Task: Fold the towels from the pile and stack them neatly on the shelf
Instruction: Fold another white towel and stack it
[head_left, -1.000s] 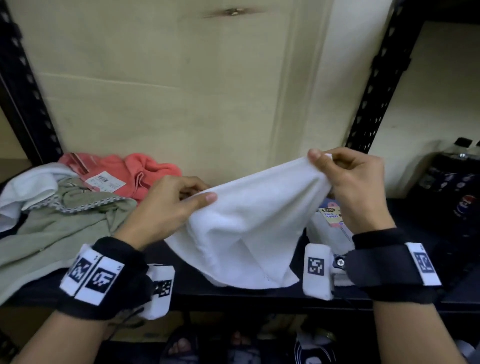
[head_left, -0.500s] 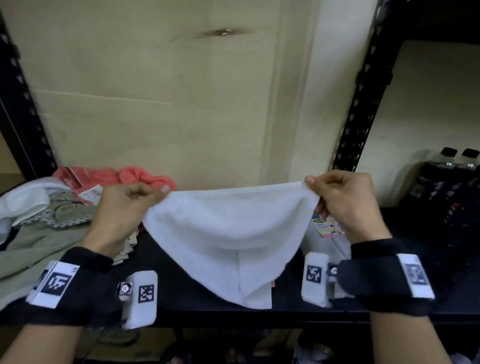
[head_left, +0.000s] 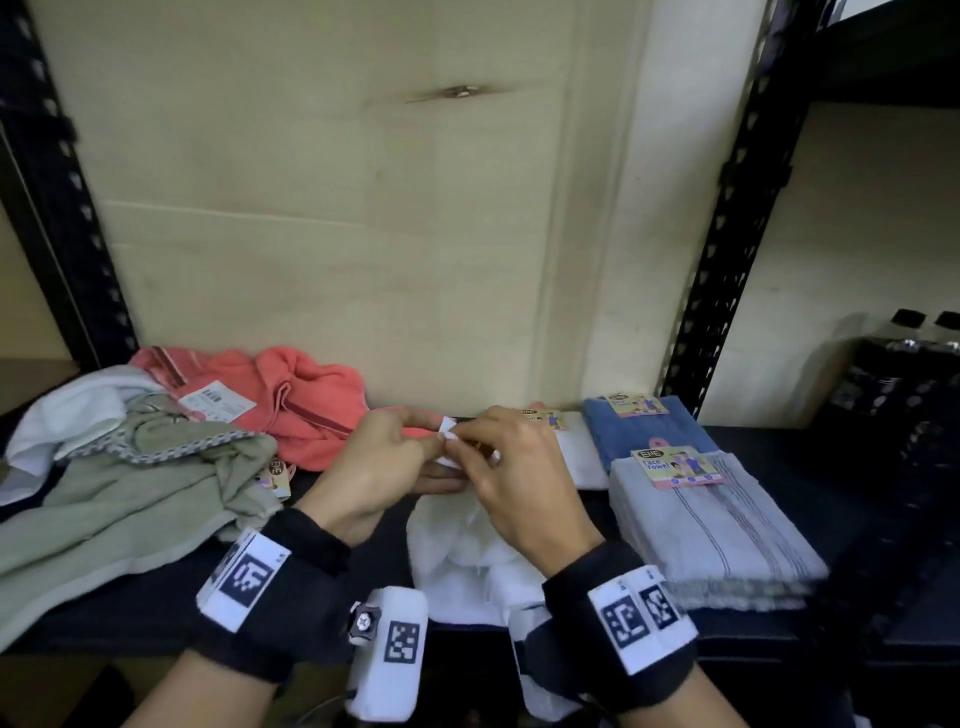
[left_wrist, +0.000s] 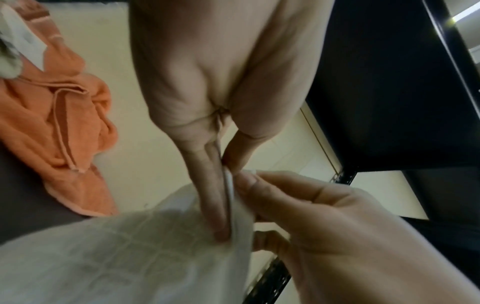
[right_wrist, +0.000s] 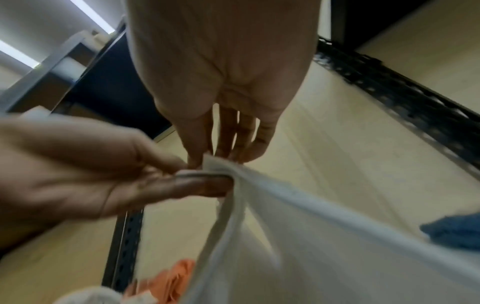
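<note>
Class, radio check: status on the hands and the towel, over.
Left hand and right hand pinch the white towel corners together. Towel hangs doubled over the shelf. Nothing in the way.

1. One white towel (head_left: 467, 551) held up between two hands: the left hand (head_left: 374, 467) and the right hand (head_left: 514, 478).
2. Three loose towels in the pile at the left: one salmon towel (head_left: 301, 400), one green towel (head_left: 130, 483), one white one (head_left: 67, 410).
3. Three folded towels at the right: one blue (head_left: 639, 431), one grey striped (head_left: 711, 525), one white (head_left: 582, 457).
4. Two dark bottle caps (head_left: 924, 318) at the far right.
5. One dark shelf (head_left: 130, 613) carrying all the towels.
</note>
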